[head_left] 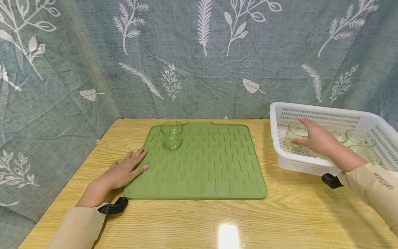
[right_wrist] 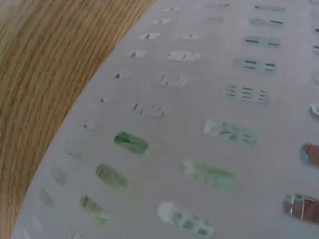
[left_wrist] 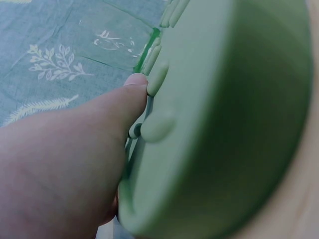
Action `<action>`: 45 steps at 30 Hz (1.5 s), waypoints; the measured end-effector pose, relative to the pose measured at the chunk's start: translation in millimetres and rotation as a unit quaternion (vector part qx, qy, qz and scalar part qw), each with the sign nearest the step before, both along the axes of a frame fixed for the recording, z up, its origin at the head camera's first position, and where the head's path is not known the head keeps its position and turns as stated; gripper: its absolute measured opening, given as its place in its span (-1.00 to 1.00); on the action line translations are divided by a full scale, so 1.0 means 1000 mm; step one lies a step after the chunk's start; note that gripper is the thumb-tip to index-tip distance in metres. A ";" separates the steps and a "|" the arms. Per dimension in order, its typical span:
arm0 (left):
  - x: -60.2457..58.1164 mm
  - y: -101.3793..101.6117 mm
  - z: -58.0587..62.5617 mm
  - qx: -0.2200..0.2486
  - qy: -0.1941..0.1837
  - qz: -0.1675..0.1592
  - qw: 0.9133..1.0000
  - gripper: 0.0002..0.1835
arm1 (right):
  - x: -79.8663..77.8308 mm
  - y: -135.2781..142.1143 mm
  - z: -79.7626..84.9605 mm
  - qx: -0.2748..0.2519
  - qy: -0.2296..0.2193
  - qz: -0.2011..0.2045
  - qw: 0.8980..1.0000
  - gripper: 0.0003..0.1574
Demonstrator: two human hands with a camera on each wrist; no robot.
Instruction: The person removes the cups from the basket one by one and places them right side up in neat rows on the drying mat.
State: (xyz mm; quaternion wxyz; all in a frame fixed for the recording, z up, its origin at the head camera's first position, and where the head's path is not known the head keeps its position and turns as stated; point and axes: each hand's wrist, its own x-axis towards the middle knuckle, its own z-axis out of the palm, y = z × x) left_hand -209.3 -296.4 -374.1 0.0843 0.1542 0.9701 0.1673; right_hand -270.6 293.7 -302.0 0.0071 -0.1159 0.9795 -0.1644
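We see the right hand (head_left: 320,140) inside a white slotted plastic basket (head_left: 306,166) at the right of the frame, its thumb and forefinger spread either side of a clear green-tinted glass tumbler (head_left: 293,130) near the basket's left end. Whether the fingers are gripping that glass, we cannot tell. More tumblers (head_left: 362,137) stand in the basket to the right of the hand, partly hidden by it.

At the left of the frame, the left hand (head_left: 124,173) is released, its fingers spread over the left edge of a green ridged drying mat (head_left: 214,166). Just beyond it, near the mat's upper left corner, we have a single tumbler (head_left: 172,136) standing upright (the left wrist view catches its base past the thumb). Mat and basket sit on a wood-grain bench (head_left: 186,224); behind hangs a blue-green cloth (head_left: 192,90) printed with white leaves.
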 end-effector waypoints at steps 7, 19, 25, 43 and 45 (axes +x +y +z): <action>-0.001 -0.002 0.000 -0.003 0.004 0.001 1.000 -0.20 | -0.003 0.001 -0.001 -0.007 0.010 0.001 1.000 0.14; 0.002 -0.006 -0.003 0.001 0.004 -0.003 1.000 -0.20 | 0.000 -0.006 -0.004 -0.037 -0.003 0.020 0.999 0.11; 0.001 -0.005 -0.004 0.005 0.004 -0.007 1.000 -0.21 | 0.000 -0.005 -0.006 -0.037 -0.018 0.012 0.999 0.18; -0.002 -0.001 -0.003 0.002 0.003 -0.006 1.000 -0.21 | 0.005 -0.003 -0.001 -0.045 0.004 0.005 0.999 0.24; -0.002 -0.001 -0.003 0.001 0.003 -0.005 1.000 -0.21 | 0.005 -0.002 -0.001 -0.059 0.000 0.005 0.998 0.23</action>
